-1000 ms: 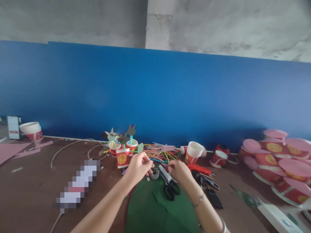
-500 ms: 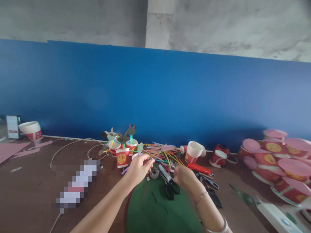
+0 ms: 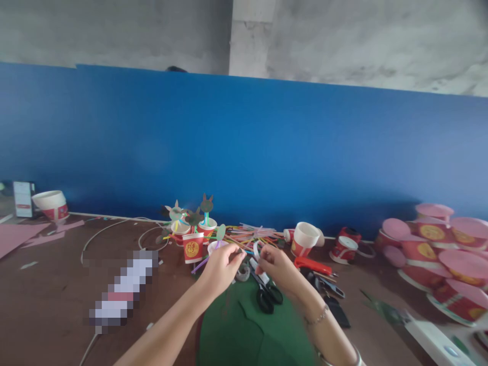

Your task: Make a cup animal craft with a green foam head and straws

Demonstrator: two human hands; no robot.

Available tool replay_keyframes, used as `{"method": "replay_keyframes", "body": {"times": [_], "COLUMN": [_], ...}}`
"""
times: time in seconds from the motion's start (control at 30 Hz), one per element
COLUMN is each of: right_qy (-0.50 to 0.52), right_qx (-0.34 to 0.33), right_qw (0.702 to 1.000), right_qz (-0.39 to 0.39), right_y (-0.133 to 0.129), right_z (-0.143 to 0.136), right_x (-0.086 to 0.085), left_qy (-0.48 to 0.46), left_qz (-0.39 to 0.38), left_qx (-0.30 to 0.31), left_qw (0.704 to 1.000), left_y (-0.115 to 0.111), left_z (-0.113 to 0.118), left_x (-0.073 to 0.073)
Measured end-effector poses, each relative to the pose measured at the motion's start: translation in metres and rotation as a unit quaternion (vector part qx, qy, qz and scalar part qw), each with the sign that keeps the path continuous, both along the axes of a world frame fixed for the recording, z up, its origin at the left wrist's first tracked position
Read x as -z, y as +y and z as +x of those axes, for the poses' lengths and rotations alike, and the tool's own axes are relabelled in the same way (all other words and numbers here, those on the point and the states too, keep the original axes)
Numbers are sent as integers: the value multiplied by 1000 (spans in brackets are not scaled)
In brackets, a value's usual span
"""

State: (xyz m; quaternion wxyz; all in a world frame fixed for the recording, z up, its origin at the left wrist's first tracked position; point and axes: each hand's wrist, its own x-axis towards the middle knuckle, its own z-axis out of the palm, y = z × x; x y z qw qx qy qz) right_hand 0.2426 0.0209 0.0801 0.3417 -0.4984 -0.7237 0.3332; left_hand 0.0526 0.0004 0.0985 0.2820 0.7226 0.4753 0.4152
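Apparently pinching white strip [image 3: 256, 249] in right hand [image 3: 278, 264], at its ten o'clock; pressing left hand [image 3: 221, 268] fingertips together, cannot tell on what. Could snag among straws [image 3: 261, 232] at twelve o'clock if loosely gripped.

The right hand's fingers [image 3: 266, 258] now hold a white curl [image 3: 256, 248], probably tape.

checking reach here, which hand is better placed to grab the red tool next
Probably the right hand: it is nearer the red tool, while the left hand would reach across the right. But the right seems to hold a white strip, so may need freeing first.
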Motion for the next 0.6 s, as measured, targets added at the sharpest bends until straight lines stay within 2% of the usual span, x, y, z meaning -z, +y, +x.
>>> {"method": "replay_keyframes", "body": {"times": [0.1, 0.2, 0.6], "right_qy": [65, 86, 10], "right_qx": [-58, -77, -25], "right_qw": [996, 993, 998], "right_qz": [-14, -13, 60], "right_y": [-7, -13, -21], "right_z": [-8, -14, -24], "right_x": [-9, -16, -23], "left_qy": [-5, -24, 41], "left_qz": [7, 4, 82], "left_qx": [3, 12, 21], "left_qw": [1000, 1000, 996], "left_y": [-3, -5, -14], "left_z": [0, 1, 10], "left_x": [-2, -1, 6]}}
